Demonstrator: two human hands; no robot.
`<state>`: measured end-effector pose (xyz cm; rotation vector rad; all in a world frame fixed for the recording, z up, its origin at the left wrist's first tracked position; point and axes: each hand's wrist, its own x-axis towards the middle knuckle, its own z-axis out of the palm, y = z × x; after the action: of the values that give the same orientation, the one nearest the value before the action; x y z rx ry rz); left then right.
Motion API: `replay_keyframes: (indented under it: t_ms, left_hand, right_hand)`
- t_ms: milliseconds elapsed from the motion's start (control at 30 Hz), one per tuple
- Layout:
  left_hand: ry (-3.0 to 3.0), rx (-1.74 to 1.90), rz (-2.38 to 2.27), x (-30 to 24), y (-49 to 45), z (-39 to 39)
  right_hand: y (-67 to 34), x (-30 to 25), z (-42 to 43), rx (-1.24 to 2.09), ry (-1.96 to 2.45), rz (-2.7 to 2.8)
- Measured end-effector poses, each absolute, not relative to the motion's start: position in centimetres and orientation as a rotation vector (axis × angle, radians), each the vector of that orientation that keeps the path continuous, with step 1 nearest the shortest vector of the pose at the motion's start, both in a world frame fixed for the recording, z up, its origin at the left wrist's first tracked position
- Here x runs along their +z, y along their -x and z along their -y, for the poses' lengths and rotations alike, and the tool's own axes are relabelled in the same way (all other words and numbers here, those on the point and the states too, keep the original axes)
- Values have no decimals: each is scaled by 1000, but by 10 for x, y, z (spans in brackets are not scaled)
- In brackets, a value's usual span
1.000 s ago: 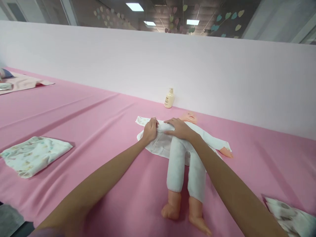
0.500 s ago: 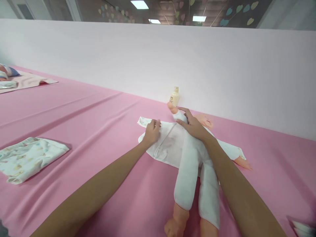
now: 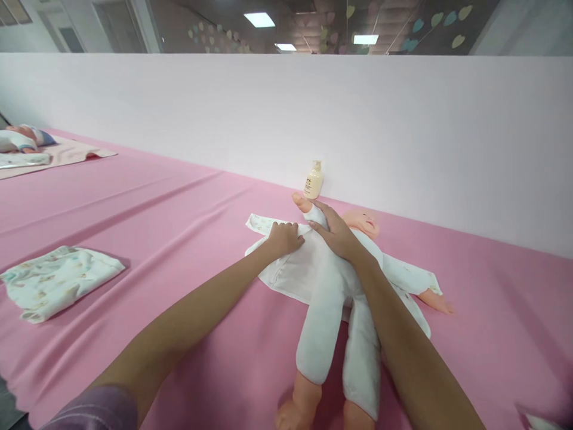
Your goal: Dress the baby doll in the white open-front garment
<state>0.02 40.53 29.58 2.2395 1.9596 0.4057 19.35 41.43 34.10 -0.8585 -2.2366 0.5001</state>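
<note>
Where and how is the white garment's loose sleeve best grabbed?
I'd pinch the loose sleeve at its outer end, coming from the left: that end lies flat and uncovered by either hand on the pink sheet, while the left hand is over its inner part.

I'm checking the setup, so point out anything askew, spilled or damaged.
Nothing looks spilled or damaged. Only the shirt looks lopsided: one sleeve is on the doll, the other sleeve lies off it, at the left hand.

The pink surface (image 3: 170,209) is creased. On it lie a white shirt (image 3: 290,280), a doll (image 3: 333,275) partly over this shirt, a folded patterned cloth (image 3: 62,280) and a pale towel (image 3: 78,152); a pump bottle (image 3: 313,181) stands upright.
</note>
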Motion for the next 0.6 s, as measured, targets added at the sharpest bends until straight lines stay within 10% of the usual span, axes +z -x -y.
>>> replay_keyframes:
  t_ms: [600]
  left_hand:
    - [-1381,1164,-1221,274,65,-436]
  right_hand:
    - [-173,342,-415,164,1238,2494]
